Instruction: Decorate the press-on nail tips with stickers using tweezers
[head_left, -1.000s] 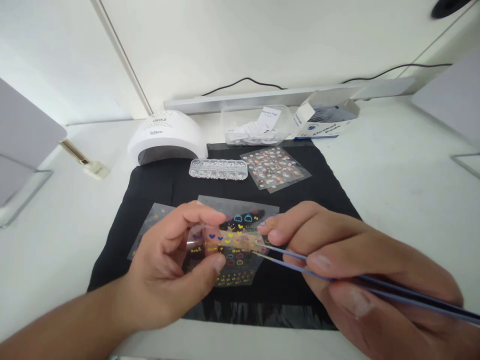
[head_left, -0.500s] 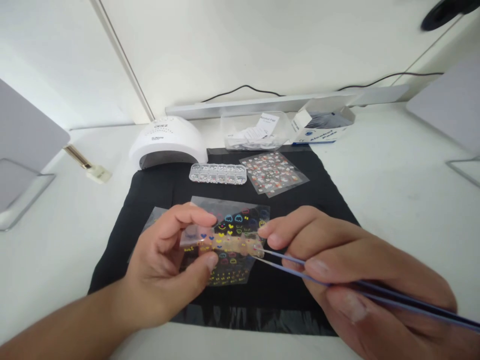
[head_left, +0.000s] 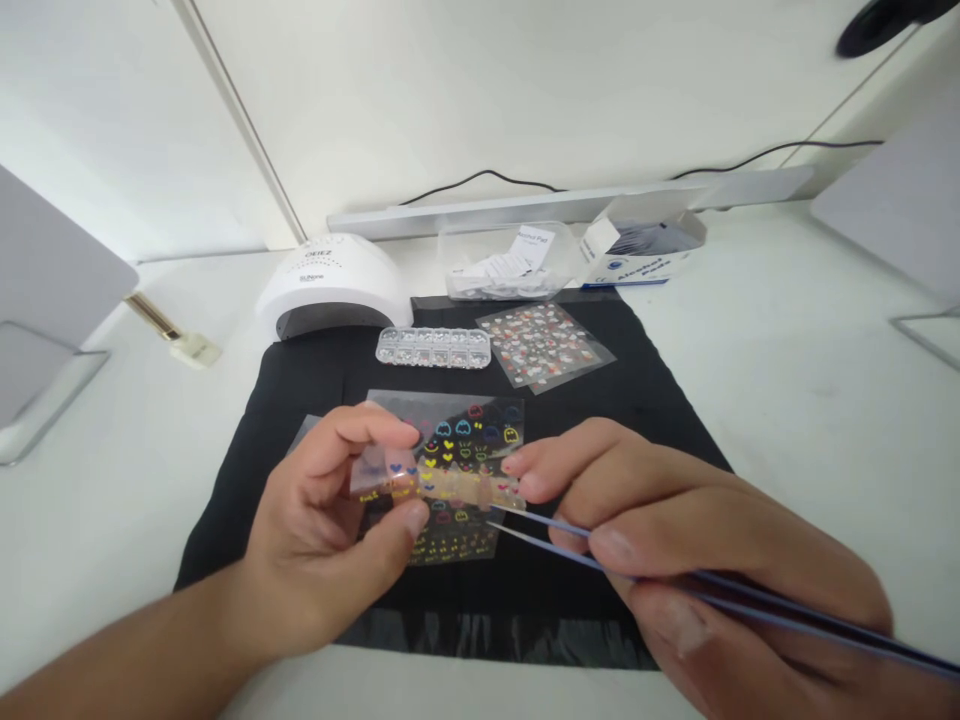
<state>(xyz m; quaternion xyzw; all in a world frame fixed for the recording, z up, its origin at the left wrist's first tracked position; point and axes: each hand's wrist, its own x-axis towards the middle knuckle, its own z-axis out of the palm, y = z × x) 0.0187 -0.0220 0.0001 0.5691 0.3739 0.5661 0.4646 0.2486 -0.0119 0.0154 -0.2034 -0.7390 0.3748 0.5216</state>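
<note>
Fingers (head_left: 386,432) of the left hand (head_left: 330,545) are pinched on a clear sticker strip (head_left: 435,485), held just above a sticker sheet (head_left: 469,435) on the black mat (head_left: 645,400). Behind, L to R: nail lamp (head_left: 334,285), compartmented clear box (head_left: 433,346) w/ small gems, second sticker sheet (head_left: 546,343), open carton (head_left: 649,250) w/ packets. Right hand (head_left: 705,540) is closed on tweezers (head_left: 675,580), tips apart at the strip's end.

A white table (head_left: 787,330) carries a black mat (head_left: 315,380), which lies under the fingers (head_left: 375,425) and reaches beyond them. Past the fingertips a white nail lamp (head_left: 334,285) and an open white box (head_left: 649,250) rest on the table at the mat's far edge.
</note>
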